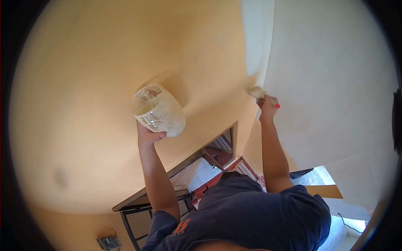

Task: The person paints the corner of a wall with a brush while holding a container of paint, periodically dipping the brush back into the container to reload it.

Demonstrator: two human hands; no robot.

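My left hand [150,136] holds a clear plastic tub [165,113] from below, its wall smeared with whitish paint and its mouth tilted toward the upper left. Raised at the right, my right hand [268,109] grips a paintbrush [256,92] with a red handle end. The bristles are at the corner where the orange-yellow wall [201,54] meets the pale surface [326,83], just below a whitish painted strip [255,42]. Whether the bristles touch the wall is hard to tell.
Below my arms are a dark-framed opening [221,146] and a black metal frame [127,228]. An electrical box [109,242] sits in the wall at the lower left. Another opening [320,178] with bright light is at the lower right, near a dark cable [349,226].
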